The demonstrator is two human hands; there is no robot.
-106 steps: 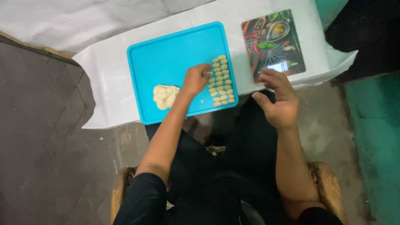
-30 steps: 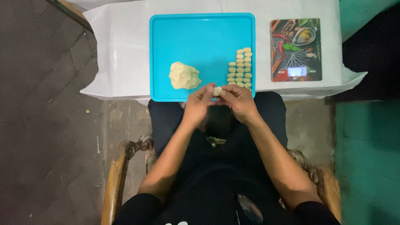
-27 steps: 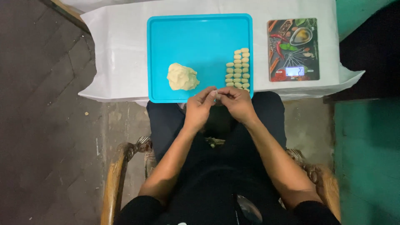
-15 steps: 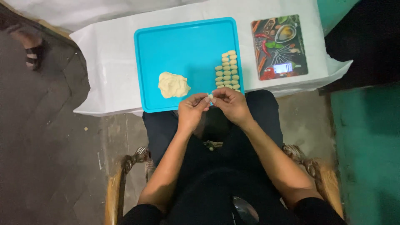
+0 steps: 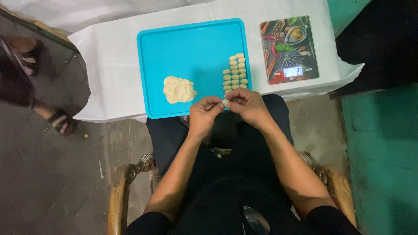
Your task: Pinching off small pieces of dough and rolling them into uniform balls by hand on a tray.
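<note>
Nearest the camera, at the bottom edge, lies a dark lap with a shiny rounded object (image 5: 254,219) that is cut off and hard to identify. 2 wooden chair arms (image 5: 116,204) show, 1 on each side. A small pale scrap (image 5: 220,152) rests on the dark clothing further up.

Above the lap, just off the counter's near edge, the 2 hands meet. The left hand (image 5: 203,116) and the right hand (image 5: 247,105) each have their fingers pinched nearly closed on 1 small dough piece (image 5: 225,102), which sits between the fingertips of both; most of it is hidden by them.

Beyond the hands, a turquoise tray (image 5: 191,48) lies on the white-covered counter (image 5: 109,56). On it sits 1 pale dough lump (image 5: 178,89) toward the near left, and well apart to the right a block of shaped pieces (image 5: 235,73) in 2 close columns, about 13, though the nearest ones are partly hidden behind the right hand.

Right of the tray lies 1 flat kitchen scale (image 5: 289,48) with a picture of spices and a small lit display.

At the far left, another person's sandalled foot (image 5: 61,122) is blurred.
</note>
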